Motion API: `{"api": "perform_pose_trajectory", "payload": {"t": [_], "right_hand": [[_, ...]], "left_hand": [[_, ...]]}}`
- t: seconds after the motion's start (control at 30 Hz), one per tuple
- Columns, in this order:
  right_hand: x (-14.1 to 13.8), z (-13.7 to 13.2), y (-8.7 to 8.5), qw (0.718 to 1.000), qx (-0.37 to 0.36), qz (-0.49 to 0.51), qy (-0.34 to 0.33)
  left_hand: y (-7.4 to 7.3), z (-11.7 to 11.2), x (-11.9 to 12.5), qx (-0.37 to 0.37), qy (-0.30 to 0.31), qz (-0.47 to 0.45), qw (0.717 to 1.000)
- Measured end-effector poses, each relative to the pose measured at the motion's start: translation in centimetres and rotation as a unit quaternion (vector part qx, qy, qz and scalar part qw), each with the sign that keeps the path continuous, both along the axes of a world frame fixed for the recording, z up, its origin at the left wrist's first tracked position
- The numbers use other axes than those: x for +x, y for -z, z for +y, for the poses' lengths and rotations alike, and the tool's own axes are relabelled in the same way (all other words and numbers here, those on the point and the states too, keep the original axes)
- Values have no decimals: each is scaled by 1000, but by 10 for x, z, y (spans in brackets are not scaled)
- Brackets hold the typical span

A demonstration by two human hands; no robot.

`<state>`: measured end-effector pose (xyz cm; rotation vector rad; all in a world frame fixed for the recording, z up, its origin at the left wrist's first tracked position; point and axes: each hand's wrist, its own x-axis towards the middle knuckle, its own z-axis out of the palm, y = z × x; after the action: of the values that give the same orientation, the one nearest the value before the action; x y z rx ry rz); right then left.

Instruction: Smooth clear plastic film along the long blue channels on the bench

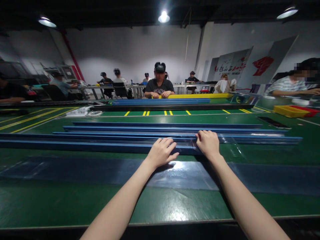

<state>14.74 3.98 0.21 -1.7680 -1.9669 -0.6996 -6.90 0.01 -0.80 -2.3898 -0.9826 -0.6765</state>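
Note:
A long blue channel strip lies across the green table in front of me. My left hand is closed over its front wall, the fingers bent over the top and the thumb at the near side. Close to the strip's right end, my right hand is curled with its fingers folded down on it; the fingertips are hidden. Nearer to me a flat sleeve of clear plastic film stretches across the table, beneath my wrists. More blue channel strips lie just beyond my hands, with clear film around the right part.
A black strip and more blue strips lie farther off. Across the table a person holds a yellow strip. A phone, a yellow tray and a tape roll are on the table.

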Motion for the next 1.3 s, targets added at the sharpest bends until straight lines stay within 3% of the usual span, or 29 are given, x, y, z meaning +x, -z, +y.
{"api": "perform_pose_trajectory", "payload": {"t": [0.23,0.47,0.7,0.93,1.17,1.3], "right_hand": [[18,6,1,998,43,8,37],[30,11,3,996,83,-7,33],[20,8,1,997,60,37,-9],[0,-6,-9,999,2,36,-22],[-6,-10,-9,999,-45,20,-2],[-12,-13,-9,998,-64,12,-27]], "left_hand": [[5,3,-1,-20,-26,21,999],[5,3,0,-33,-73,24,996],[13,7,-3,-59,-111,27,992],[8,3,0,-63,-138,-7,988],[1,2,-1,-54,-242,-58,967],[0,1,-2,-41,-264,-73,961]]}}
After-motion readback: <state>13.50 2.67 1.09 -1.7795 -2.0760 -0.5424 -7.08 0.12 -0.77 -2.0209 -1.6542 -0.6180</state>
